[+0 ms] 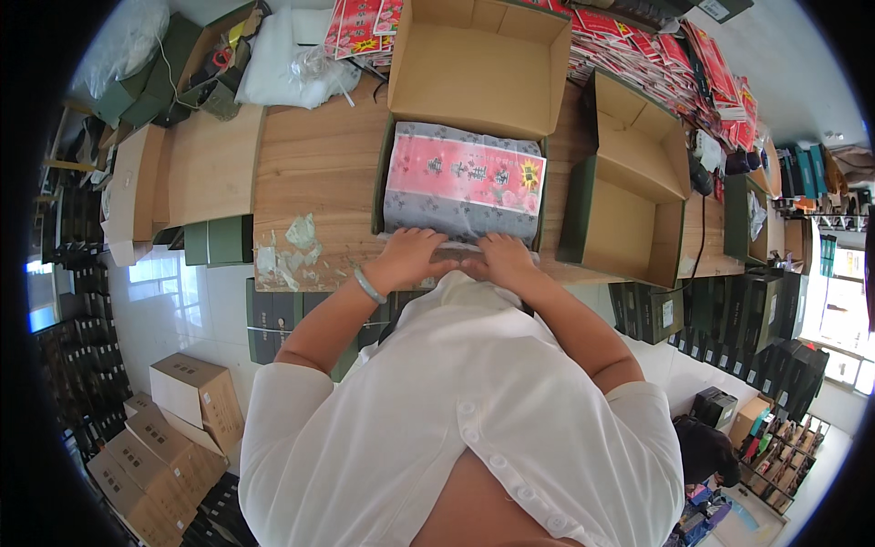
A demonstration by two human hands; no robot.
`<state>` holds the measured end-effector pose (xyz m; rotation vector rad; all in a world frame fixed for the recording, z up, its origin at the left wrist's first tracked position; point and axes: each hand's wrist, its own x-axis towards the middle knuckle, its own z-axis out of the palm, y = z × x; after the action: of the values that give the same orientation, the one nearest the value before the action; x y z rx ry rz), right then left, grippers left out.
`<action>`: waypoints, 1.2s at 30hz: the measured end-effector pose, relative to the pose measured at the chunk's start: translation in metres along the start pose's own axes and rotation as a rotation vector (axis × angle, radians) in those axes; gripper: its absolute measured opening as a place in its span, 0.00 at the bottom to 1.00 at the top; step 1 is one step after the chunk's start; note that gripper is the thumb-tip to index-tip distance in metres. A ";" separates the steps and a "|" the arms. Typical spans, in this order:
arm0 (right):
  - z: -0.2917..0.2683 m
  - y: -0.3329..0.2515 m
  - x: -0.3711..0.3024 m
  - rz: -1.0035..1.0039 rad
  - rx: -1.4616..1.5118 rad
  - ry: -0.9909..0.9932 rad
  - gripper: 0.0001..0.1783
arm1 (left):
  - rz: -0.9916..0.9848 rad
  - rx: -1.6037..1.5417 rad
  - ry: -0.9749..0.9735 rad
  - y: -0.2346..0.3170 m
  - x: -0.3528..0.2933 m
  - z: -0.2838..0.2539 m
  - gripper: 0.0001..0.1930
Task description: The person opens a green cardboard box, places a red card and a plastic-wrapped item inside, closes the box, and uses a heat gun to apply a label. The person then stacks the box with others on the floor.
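Observation:
An open green shoebox (377, 182) lies before me, its brown-lined lid (478, 68) raised at the far side. Grey patterned tissue paper (415, 214) covers the contents, which are hidden. Across the tissue lies a red and pink printed sheet or bag (456, 169). At the box's near edge, my left hand (412, 255) has its fingers bent over the tissue, the thumb pointing inward. Close beside it, my right hand (501, 258) grips the same edge, its thumb almost meeting the left one. A pale bangle (370, 286) circles my left wrist.
To the right stands another open green box (629, 214). Red printed packets (629, 50) are heaped along the far side. Paper scraps (301, 237) lie on the wooden table (319, 155) at left. Cartons (196, 397) stand on the floor. A person (706, 448) is at lower right.

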<state>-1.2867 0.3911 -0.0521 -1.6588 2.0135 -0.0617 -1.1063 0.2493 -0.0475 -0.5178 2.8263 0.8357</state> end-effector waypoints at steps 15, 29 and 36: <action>-0.061 0.061 0.041 -0.013 0.532 -0.329 0.25 | -0.274 -0.194 -0.180 -0.008 0.015 -0.008 0.24; -0.105 0.245 0.167 0.407 1.466 0.128 0.22 | -0.375 -0.715 0.871 -0.021 -0.047 0.064 0.22; -0.075 0.223 0.104 -0.017 0.723 0.509 0.25 | -0.668 -1.213 1.135 -0.032 -0.076 0.034 0.31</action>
<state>-1.5302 0.3280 -0.1047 -1.2491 1.9540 -1.1709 -1.0221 0.2642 -0.0738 -2.4951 1.9114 2.5218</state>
